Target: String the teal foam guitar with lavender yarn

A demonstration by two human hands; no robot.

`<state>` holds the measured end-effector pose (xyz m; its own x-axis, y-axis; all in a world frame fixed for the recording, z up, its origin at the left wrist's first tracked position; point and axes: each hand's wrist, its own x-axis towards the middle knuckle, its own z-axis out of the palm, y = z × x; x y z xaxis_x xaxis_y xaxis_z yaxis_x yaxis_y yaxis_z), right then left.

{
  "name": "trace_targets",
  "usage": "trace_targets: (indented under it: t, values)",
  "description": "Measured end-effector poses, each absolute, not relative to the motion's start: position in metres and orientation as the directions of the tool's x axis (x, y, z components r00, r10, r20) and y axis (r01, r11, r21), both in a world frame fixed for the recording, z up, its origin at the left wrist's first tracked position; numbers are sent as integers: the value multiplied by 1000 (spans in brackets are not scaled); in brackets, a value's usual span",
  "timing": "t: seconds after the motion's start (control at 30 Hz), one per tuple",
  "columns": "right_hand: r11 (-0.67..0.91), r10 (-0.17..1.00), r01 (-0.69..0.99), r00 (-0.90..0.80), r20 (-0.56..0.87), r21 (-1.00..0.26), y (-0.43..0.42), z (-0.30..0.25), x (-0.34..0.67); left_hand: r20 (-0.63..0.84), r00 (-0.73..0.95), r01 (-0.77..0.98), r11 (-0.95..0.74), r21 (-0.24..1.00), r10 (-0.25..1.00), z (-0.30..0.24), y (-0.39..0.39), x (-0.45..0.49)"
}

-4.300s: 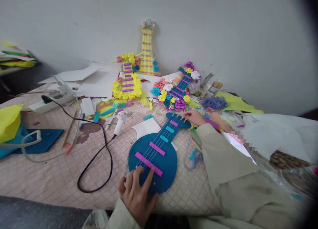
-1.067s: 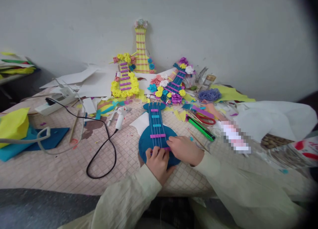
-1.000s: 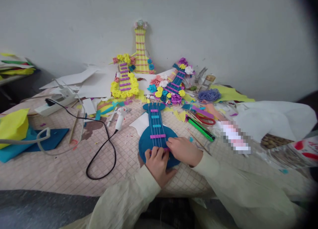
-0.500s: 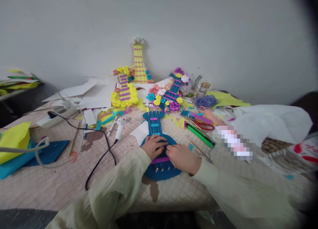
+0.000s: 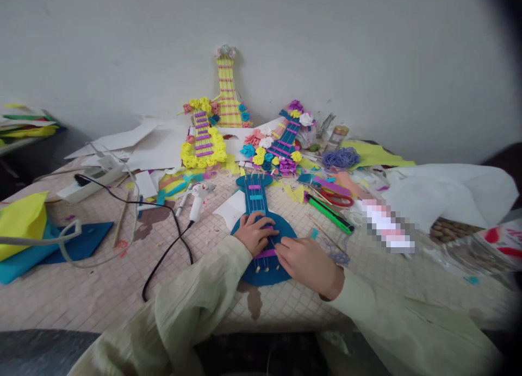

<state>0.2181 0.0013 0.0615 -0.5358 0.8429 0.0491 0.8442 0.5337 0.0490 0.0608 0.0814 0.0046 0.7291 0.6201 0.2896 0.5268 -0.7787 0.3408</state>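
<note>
A blue felt guitar (image 5: 261,270) with purple and teal cross strips and thin strings lies flat on the table in front of me. My left hand (image 5: 255,233) rests on its round body, fingers curled down over the strings. My right hand (image 5: 308,259) lies on the body's right side, fingertips pinched at the strings beside a purple strip. Whether either hand grips a string is too small to tell.
Several flower-decorated felt guitars (image 5: 204,142) stand against the wall behind. A white glue gun (image 5: 197,199) with a black cord (image 5: 163,256) lies left of the guitar. A green cutter (image 5: 329,214), red scissors (image 5: 336,198), purple yarn (image 5: 340,158) and felt scraps lie right. White paper sheets (image 5: 448,191) cover the far right.
Both hands came to the guitar's body; my left hand slid up from its lower edge to its middle. The guitar turned to point straight away from me.
</note>
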Motion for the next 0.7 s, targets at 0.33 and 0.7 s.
trace_targets:
  t: [0.33, 0.7]
  values:
    - [451, 819, 891, -393, 419, -46, -28, 34, 218, 256, 728, 533, -760, 372, 636, 9, 82, 62]
    - [267, 911, 908, -129, 392, -321, -52, 19, 205, 262, 731, 536, -768, 350, 629, 11, 80, 62]
